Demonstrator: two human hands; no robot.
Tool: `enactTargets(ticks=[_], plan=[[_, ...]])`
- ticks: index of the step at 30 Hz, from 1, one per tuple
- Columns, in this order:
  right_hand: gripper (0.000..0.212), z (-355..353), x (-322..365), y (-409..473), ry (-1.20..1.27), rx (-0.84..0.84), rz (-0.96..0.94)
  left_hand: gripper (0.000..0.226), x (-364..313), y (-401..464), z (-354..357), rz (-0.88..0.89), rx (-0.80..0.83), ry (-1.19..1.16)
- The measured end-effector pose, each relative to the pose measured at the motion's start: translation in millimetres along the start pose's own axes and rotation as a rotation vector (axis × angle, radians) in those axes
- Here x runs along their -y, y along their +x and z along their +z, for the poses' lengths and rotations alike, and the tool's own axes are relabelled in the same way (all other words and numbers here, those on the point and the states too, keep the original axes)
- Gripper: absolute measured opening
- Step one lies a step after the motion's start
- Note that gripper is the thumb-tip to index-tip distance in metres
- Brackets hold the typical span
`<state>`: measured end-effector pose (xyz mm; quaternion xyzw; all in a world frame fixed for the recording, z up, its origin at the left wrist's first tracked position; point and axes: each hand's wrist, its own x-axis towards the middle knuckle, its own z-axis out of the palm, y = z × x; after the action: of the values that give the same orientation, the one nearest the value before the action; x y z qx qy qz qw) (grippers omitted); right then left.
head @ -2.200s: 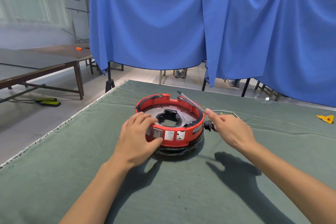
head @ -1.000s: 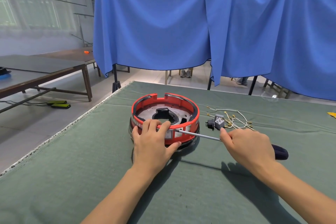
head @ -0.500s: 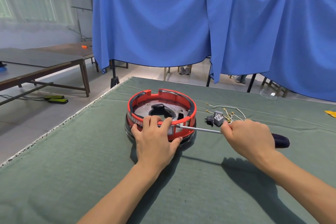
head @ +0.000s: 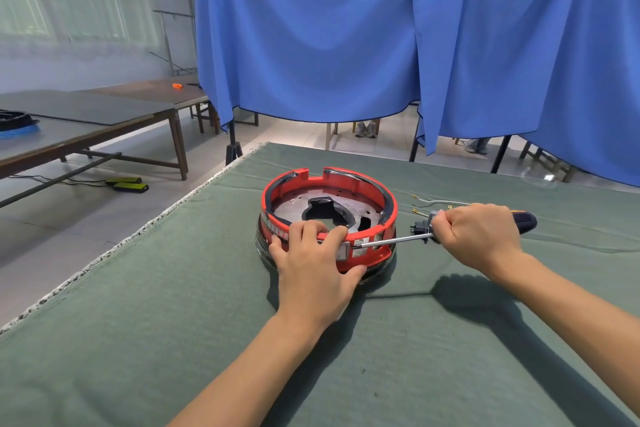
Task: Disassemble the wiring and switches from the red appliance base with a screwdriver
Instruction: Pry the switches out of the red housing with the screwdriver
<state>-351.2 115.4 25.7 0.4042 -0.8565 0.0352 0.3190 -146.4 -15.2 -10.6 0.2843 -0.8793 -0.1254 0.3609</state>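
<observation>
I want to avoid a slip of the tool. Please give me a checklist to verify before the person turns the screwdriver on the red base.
1. Left hand steadies the red base, fingers over its near rim: ok.
2. Right hand grips the screwdriver around its handle: ok.
3. Tip reaches the near wall of the base: ok.
4. Tip seated in a screw head: cannot tell, the left fingers are right beside it.
5. Left fingers away from the tip: not ok.
6. Loose wires lie on the green cloth, off the shaft: ok.
</observation>
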Motion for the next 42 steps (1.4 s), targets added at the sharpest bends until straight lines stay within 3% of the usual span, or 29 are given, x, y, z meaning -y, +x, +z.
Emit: enactTargets(ticks=[6, 13, 17, 42], plan=[[0.053, 7, 5, 2, 0.130, -0.134, -0.051, 0.055, 9, 2, -3, 0.042, 0.023, -0.007], [0.053, -8, 3, -29, -0.131, 0.046, 0.123, 0.054, 0, 3, 1, 0.024, -0.054, 0.133], [0.054, -20, 9, -42, -0.079, 0.205, 0.207, 0.055, -3, 1, 5, 0.013, -0.070, 0.196], [0.052, -43, 15, -46, -0.021, 0.213, 0.230, 0.054, -4, -1, 9, 0.009, -0.081, 0.144]])
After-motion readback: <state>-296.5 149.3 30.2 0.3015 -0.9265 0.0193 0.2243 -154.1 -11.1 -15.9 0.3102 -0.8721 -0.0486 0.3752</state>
